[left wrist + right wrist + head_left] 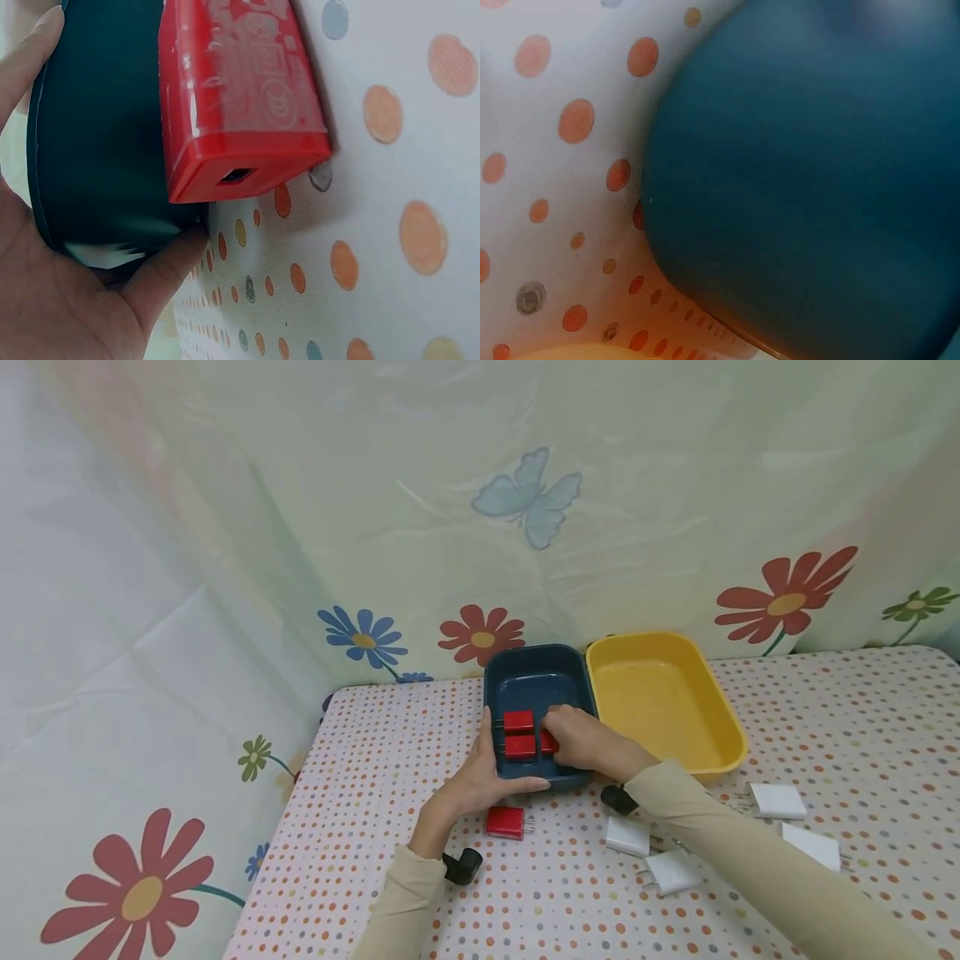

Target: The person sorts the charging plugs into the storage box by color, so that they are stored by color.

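Observation:
In the head view, my right hand (579, 737) reaches into the dark blue tray (540, 655) and pinches a red USB wall charger (549, 742), partly hidden by the fingers. Beside it in the tray lie two more red chargers, a far one (518, 722) and a near one (520, 747), prongs to the left. My left hand (480, 777) rests against the tray's near left corner, thumb stretched along the front wall and fingers straight along the left side. Just in front of the tray, another red charger (240, 90) lies on the cloth, its USB port showing in the left wrist view.
A yellow tray (660, 702) adjoins the blue one on the right. Several white chargers lie on the dotted tablecloth (540, 902) at the right, among them one (627, 835) near the right wrist. A flowered curtain (420, 527) hangs behind the table.

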`<state>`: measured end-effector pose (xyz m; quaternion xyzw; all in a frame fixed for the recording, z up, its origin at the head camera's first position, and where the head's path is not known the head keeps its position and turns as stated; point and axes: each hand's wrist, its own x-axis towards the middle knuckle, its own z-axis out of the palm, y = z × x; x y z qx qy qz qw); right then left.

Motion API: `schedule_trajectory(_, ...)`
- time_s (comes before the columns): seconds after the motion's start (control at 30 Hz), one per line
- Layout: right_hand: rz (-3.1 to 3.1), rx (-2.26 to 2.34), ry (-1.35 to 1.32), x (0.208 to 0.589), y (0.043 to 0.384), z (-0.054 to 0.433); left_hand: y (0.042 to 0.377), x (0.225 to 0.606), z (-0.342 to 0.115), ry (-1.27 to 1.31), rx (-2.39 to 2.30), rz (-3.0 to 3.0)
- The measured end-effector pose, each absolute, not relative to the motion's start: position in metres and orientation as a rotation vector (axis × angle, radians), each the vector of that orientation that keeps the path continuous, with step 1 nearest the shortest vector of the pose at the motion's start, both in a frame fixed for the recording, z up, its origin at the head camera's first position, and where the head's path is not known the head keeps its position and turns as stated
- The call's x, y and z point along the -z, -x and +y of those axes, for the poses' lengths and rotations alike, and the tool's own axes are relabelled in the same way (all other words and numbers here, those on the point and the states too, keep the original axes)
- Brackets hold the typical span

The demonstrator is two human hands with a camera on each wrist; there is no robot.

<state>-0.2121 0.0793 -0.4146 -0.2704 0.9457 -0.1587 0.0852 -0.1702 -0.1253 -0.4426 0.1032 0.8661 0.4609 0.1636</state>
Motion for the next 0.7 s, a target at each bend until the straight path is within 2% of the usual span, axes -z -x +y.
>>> schedule_trajectory(0.43,2.847,0.482,0.765,0.413,0.212,0.081,0.168,0.442,-0.124,-0.271,-1.320,2.473)
schedule_trajectory(0.57,2.893,0.519,0.783,0.397,0.201,0.082,0.169,0.443,-0.122,-0.252,-1.306,2.469)
schedule_trajectory(0.7,2.929,0.655,0.920,0.368,0.174,0.078,0.171,0.444,-0.124,-0.257,-1.313,2.464)
